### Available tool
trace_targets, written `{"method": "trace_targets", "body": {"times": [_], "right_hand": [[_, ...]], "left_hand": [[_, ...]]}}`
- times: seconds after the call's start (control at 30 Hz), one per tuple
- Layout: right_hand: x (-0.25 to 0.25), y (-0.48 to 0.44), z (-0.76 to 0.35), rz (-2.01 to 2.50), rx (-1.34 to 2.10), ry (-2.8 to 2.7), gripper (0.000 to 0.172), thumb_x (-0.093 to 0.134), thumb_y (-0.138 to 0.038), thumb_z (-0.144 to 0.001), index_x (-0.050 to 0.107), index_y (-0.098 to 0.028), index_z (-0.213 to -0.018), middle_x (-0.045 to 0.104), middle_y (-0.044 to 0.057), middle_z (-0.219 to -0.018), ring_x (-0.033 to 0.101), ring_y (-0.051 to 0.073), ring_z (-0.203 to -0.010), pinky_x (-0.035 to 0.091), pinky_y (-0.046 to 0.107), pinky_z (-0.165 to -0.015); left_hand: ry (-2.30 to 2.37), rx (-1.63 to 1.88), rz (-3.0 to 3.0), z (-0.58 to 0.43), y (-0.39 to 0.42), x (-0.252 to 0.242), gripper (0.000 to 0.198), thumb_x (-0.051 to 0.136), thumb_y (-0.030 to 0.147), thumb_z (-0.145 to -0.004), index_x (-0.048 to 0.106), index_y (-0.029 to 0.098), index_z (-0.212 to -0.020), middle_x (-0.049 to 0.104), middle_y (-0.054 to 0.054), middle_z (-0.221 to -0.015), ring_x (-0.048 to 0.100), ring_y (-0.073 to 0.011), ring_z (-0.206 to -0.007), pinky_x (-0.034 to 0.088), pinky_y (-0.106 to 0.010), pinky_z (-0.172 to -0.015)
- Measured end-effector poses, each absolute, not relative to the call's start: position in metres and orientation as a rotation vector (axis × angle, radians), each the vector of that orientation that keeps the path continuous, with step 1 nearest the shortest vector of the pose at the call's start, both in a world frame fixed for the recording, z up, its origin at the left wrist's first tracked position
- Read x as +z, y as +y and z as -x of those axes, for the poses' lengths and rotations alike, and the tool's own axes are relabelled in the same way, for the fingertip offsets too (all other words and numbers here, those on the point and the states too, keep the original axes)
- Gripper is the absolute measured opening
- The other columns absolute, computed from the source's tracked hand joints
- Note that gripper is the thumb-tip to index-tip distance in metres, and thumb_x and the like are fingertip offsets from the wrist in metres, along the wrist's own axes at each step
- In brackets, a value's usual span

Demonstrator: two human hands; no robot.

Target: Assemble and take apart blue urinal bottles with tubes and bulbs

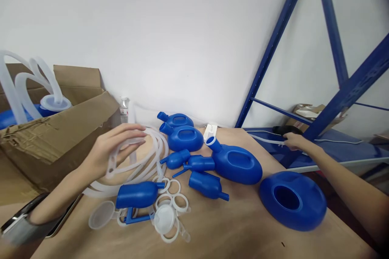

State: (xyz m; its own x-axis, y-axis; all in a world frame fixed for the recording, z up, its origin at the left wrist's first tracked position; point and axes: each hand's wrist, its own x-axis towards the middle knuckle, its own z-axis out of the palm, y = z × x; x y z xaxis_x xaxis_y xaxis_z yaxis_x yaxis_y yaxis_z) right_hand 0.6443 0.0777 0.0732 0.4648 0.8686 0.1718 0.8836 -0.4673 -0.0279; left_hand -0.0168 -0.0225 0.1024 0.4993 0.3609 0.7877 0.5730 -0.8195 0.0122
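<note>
My left hand (114, 145) is at the coils of translucent tubing (158, 145) on the left of the table. Its fingers and thumb curve around a translucent, bendy piece with a small hole near one end (112, 165); whether this belongs to the coil I cannot tell. Far to the right, my right hand (294, 141) is closed on the end of a whitish tube (267, 140) beside the blue rack. Blue bottles with angled necks (185, 138) stand between my hands, with another blue bottle (238, 164) nearer the right. Several blue spouted funnel-like pieces (205, 185) lie in front.
White rings (180, 202) and translucent caps (164, 218) lie at the front. A blue bottle with a round opening (293, 202) sits on the right edge. At left stands an open cardboard box (60, 133) with tubes. A blue metal rack (337, 109) rises on the right.
</note>
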Motion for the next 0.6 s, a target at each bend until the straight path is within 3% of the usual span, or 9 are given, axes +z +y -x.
{"method": "trace_targets", "body": {"times": [0.1,0.17,0.23,0.37,0.43,0.5,0.6], "right_hand": [[0.066,0.072,-0.642,2.611,-0.02,-1.445,0.026,0.064,-0.001,-0.073,0.081,-0.003,-0.093,0.073,0.022,-0.072,0.071,0.028,-0.064,0.048,0.033,-0.064],[0.065,0.068,-0.64,2.532,-0.071,-1.39,0.038,0.06,-0.002,-0.076,0.079,-0.002,-0.109,0.075,0.028,-0.094,0.074,0.033,-0.088,0.05,0.035,-0.073],[0.066,0.064,-0.638,2.415,-0.162,-1.34,0.052,0.053,-0.002,-0.08,0.07,-0.002,-0.13,0.07,0.032,-0.119,0.067,0.035,-0.115,0.049,0.036,-0.087],[0.07,0.062,-0.633,2.228,-0.214,-1.2,0.055,0.044,-0.003,-0.087,0.06,0.0,-0.14,0.063,0.034,-0.129,0.051,0.034,-0.137,0.042,0.037,-0.102],[0.07,0.063,-0.631,2.178,-0.128,-1.14,0.049,0.048,-0.003,-0.087,0.063,-0.002,-0.135,0.067,0.031,-0.118,0.058,0.034,-0.128,0.045,0.039,-0.097],[0.069,0.064,-0.628,2.151,0.06,-1.095,0.035,0.056,-0.004,-0.087,0.069,-0.005,-0.12,0.071,0.022,-0.093,0.07,0.031,-0.098,0.05,0.038,-0.081],[0.065,0.062,-0.625,2.07,0.364,-1.02,0.009,0.066,-0.019,-0.095,0.069,-0.011,-0.1,0.065,0.003,-0.072,0.063,0.015,-0.06,0.051,0.029,-0.059]], "left_hand": [[-0.506,-0.933,2.514,-0.007,-0.013,0.113,0.027,0.05,0.01,-0.104,0.063,0.018,-0.126,0.068,-0.014,-0.131,0.066,-0.023,-0.121,0.058,-0.038,-0.101],[-0.337,-0.757,2.427,-0.026,-0.004,0.12,0.032,0.046,0.005,-0.103,0.062,0.017,-0.129,0.068,-0.016,-0.131,0.064,-0.027,-0.123,0.058,-0.045,-0.101],[-0.212,-0.664,2.332,-0.045,0.01,0.124,0.031,0.047,0.002,-0.101,0.063,0.016,-0.124,0.07,-0.016,-0.128,0.066,-0.0275,-0.117,0.058,-0.047,-0.099],[-0.144,-0.613,2.246,-0.069,0.041,0.116,0.028,0.048,0.0,-0.099,0.065,0.014,-0.115,0.071,-0.016,-0.122,0.067,-0.0265,-0.11,0.058,-0.046,-0.097],[-0.209,-0.592,2.291,-0.075,0.052,0.105,0.03,0.047,-0.001,-0.099,0.065,0.014,-0.118,0.07,-0.016,-0.125,0.067,-0.0266,-0.112,0.059,-0.045,-0.097],[-0.259,-0.551,2.384,-0.08,0.056,0.092,0.031,0.047,0.001,-0.1,0.065,0.015,-0.121,0.067,-0.017,-0.132,0.066,-0.0273,-0.118,0.059,-0.045,-0.099],[-0.302,-0.549,2.508,-0.091,0.052,0.075,0.029,0.047,0.005,-0.102,0.065,0.015,-0.123,0.056,-0.019,-0.151,0.059,-0.0289,-0.133,0.056,-0.044,-0.106]]}}
